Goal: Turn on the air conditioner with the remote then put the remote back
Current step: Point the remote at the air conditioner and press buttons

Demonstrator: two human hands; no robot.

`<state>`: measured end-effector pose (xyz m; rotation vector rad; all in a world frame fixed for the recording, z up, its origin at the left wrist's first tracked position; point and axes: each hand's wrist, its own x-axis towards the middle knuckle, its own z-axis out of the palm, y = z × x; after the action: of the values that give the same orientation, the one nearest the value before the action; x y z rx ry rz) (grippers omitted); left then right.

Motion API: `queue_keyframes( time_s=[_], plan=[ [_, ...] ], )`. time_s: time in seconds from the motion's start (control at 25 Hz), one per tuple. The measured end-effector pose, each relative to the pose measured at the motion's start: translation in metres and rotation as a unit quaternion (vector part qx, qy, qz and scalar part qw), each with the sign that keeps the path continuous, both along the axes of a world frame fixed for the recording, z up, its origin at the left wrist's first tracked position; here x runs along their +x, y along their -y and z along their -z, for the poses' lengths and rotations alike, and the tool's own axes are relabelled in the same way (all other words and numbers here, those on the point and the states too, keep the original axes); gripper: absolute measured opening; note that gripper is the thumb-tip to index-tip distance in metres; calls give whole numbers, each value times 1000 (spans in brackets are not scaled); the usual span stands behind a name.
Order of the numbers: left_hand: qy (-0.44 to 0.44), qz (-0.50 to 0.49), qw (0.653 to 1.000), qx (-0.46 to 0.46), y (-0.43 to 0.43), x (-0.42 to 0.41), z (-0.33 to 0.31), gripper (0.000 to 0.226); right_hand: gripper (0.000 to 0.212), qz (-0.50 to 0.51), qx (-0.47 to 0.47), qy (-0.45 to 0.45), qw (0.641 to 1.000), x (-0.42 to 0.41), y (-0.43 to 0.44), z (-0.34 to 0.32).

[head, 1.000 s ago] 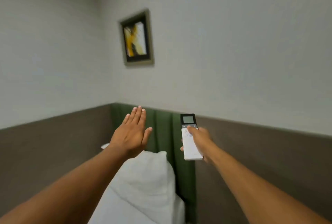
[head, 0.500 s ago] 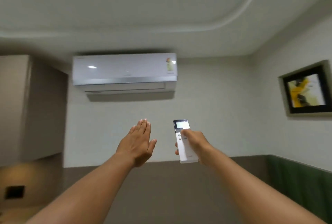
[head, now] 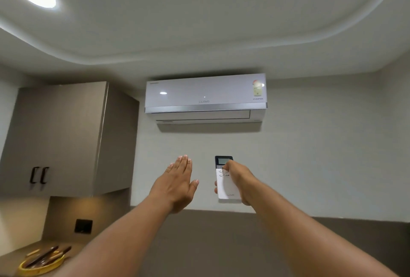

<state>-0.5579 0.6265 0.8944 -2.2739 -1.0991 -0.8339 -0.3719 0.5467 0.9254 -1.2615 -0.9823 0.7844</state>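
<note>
Remote, a slim white plastic handset with a dark screen end (head: 226,179), is upright in the head view, gripped in the right hand (head: 240,182) with the thumb on its upper buttons, aimed at the white wall-mounted air conditioner (head: 205,99) above. Beside it, the left hand (head: 177,184) is flat, fingers straight and together, holding nothing. Switching on looks underway; next comes returning the remote to its place

Yellow tray (head: 40,264) on counter (head: 11,259)
</note>
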Motion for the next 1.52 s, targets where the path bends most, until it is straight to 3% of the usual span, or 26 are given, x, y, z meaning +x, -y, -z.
queue_keyframes(
  time_s=[0.44,0.76,1.52],
  plan=[
    [-4,29,1000,-4,-4,46,6,69,24,35,-11,42,998,35,3,-4],
    [-10,27,1000,3,-5,61,6,69,18,-8,-27,64,998,47,3,-2],
    [-15,7,1000,20,-8,52,-2,69,14,-25,17,39,999,52,1,3]
  ],
)
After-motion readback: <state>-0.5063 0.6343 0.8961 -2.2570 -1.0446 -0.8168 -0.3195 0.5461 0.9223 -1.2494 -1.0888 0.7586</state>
